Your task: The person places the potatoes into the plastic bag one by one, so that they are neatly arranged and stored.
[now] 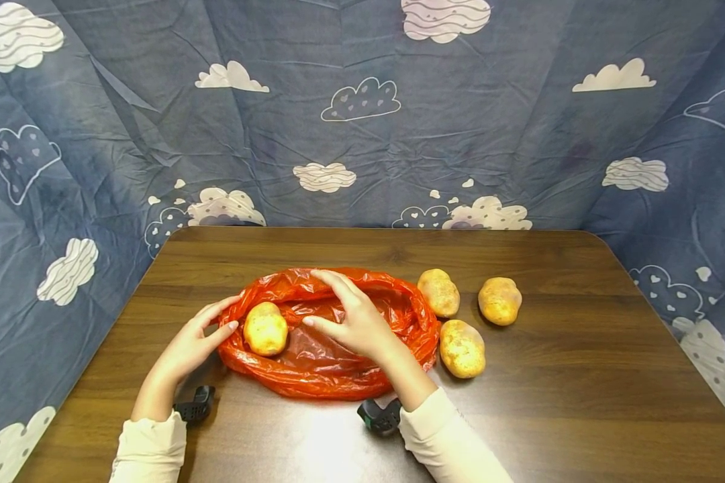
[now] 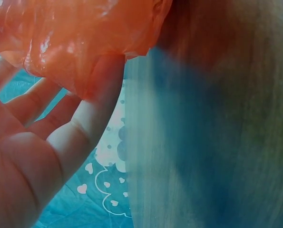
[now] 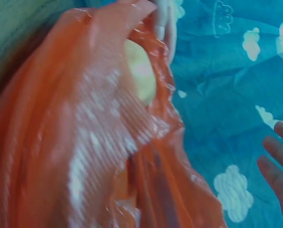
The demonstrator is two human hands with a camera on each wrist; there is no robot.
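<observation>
A red plastic bag lies on the table with its mouth spread wide. One potato sits inside at its left end; the right wrist view shows that potato partly behind the red film. My left hand touches the bag's left rim, thumb and fingers spread and fairly straight. In the left wrist view, plastic covers the fingertips of that hand. Over the bag's opening hovers my right hand, thumb and fingers apart with nothing between them. Its fingers show at the right wrist view's edge.
Three more potatoes lie right of the bag: one at its upper right edge, one just below that, another farther right. The brown wooden table ends at a blue cloud-patterned cloth. Black wrist devices sit below the hands.
</observation>
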